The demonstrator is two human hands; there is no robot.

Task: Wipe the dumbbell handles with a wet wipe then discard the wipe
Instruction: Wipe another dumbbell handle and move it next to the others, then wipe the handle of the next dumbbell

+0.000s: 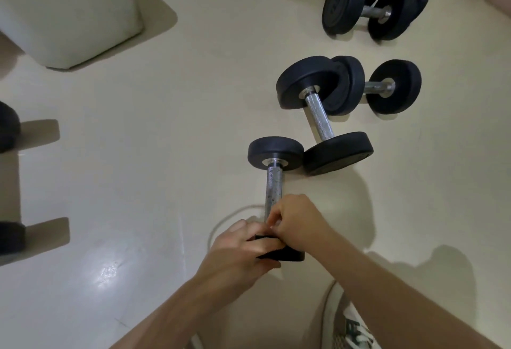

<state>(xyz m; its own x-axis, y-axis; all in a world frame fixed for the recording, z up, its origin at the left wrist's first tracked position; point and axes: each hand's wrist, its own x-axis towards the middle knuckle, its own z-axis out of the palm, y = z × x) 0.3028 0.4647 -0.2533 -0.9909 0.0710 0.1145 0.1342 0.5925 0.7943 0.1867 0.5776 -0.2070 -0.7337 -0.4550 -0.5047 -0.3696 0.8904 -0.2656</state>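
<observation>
Head view gives you a glossy cream floor (138, 182) filling the frame, with a white padded block (69, 11) at upper left. Right of centre, a large black dumbbell with a knurled steel handle (318, 116) lies angled in front of a second black dumbbell (394, 87), and a cluster of black dumbbells (343, 5) sits at upper right. At lower centre lies the small black dumbbell with a spotted steel handle (273, 185), its far head just beside the large one's near head. Your left hand (240, 254) grips its near black head. Your right hand (297, 221) curls round the handle's near end, and whatever is under those fingers is hidden. A pale shoe (336, 318) shows at the bottom edge.
</observation>
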